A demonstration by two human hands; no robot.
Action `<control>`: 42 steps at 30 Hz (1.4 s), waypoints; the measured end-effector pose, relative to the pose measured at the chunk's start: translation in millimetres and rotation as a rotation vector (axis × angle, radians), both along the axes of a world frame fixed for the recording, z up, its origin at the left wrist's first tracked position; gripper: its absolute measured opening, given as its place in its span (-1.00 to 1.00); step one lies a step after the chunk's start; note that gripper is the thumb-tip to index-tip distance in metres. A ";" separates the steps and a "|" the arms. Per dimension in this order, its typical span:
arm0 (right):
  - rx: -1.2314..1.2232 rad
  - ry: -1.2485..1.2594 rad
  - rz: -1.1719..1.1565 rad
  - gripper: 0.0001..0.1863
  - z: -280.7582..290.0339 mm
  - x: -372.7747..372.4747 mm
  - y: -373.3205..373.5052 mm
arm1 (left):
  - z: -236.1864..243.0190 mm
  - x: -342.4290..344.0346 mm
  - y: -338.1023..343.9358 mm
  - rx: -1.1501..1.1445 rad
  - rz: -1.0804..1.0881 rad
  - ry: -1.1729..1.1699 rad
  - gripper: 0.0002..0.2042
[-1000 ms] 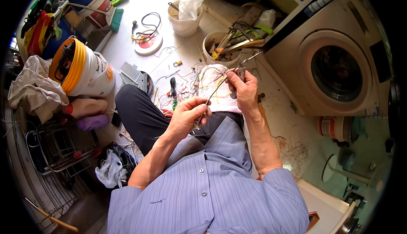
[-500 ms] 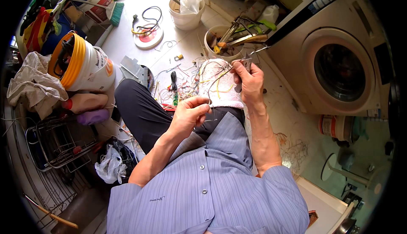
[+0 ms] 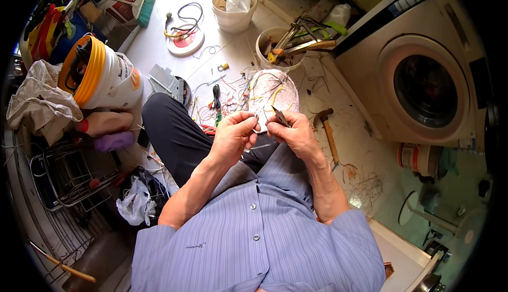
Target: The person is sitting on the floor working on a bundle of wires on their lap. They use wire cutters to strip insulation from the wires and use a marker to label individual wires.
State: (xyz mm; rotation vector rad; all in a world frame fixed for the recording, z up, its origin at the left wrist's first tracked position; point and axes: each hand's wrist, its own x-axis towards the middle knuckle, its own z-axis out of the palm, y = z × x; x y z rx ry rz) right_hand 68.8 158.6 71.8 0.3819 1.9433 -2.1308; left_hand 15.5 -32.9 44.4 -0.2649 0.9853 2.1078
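Right hand (image 3: 296, 133) grips a dark hand tool (image 3: 280, 116), left hand (image 3: 234, 137) pinched beside it

From where I watch, the right hand is curled round the tool, its narrow tip pointing up and left past the thumb. The left hand is narrow, thumb against forefinger; I cannot tell whether anything thin is caught there. Only a small gap parts the two hands, both near the lower edge of the pink cloth (image 3: 292, 101).

Yellow wire (image 3: 274, 101) and darker strands lie on that cloth. Beyond its left edge I see a tangle of loose wires (image 3: 231, 92) spread over the tiled floor (image 3: 233, 54). Off the cloth's lower right corner, on the floor, a hammer (image 3: 329, 132) with a wooden handle lies clear of the right hand. Past the cloth's top edge stands a pale bucket (image 3: 262, 58) of tools, and a washing machine (image 3: 365, 88) fills the floor's right side.
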 end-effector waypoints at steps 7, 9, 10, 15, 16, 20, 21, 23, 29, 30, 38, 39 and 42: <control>-0.373 -0.076 -0.003 -0.88 -15.0 -0.5 2.3 | 1.9 -24.6 -13.4 0.070 0.149 -0.101 -0.92; -0.429 -0.079 0.051 -0.88 -13.7 2.1 6.1 | -13.8 -47.1 -29.7 0.215 0.305 -0.264 -0.89; -0.426 -0.080 0.114 -0.88 -13.7 2.8 11.5 | -15.5 -58.7 -41.2 0.275 0.357 -0.254 -0.88; -0.425 -0.110 0.115 -0.89 -6.5 12.8 25.2 | -20.2 -116.7 -121.1 0.334 0.658 -0.138 -0.88; -0.415 -0.116 0.108 -0.89 -5.8 14.8 26.8 | -19.5 -122.5 -134.3 0.337 0.689 -0.109 -0.89; -0.298 -0.111 0.119 -0.89 -5.5 23.3 49.8 | -27.4 -145.4 -198.5 0.354 0.777 0.013 -0.95; -0.256 -0.112 0.109 -0.88 -6.7 26.2 54.1 | -17.2 -143.3 -195.2 0.151 0.790 0.041 -0.96; -0.226 -0.164 0.045 -0.86 -9.8 27.6 55.0 | -19.3 -129.2 -181.9 -0.316 0.480 0.405 -0.99; -0.276 -0.183 -0.058 -0.87 -14.6 23.5 40.6 | -11.9 -51.4 -80.1 -1.482 0.264 1.527 -0.59; -0.282 -0.176 -0.056 -0.87 -15.7 24.5 38.9 | -2.8 -33.0 -65.3 -1.214 0.109 1.198 -0.61; -0.250 -0.139 0.005 -0.85 -6.6 24.4 31.7 | -12.9 -6.3 9.0 0.022 -0.143 0.043 -0.71; -0.237 -0.134 0.017 -0.85 -5.1 24.8 29.3 | -9.9 -10.3 11.1 0.087 -0.114 0.000 -0.72; -0.227 -0.128 0.042 -0.85 -5.7 27.3 25.1 | -5.8 -15.1 18.2 0.128 -0.084 0.034 -0.80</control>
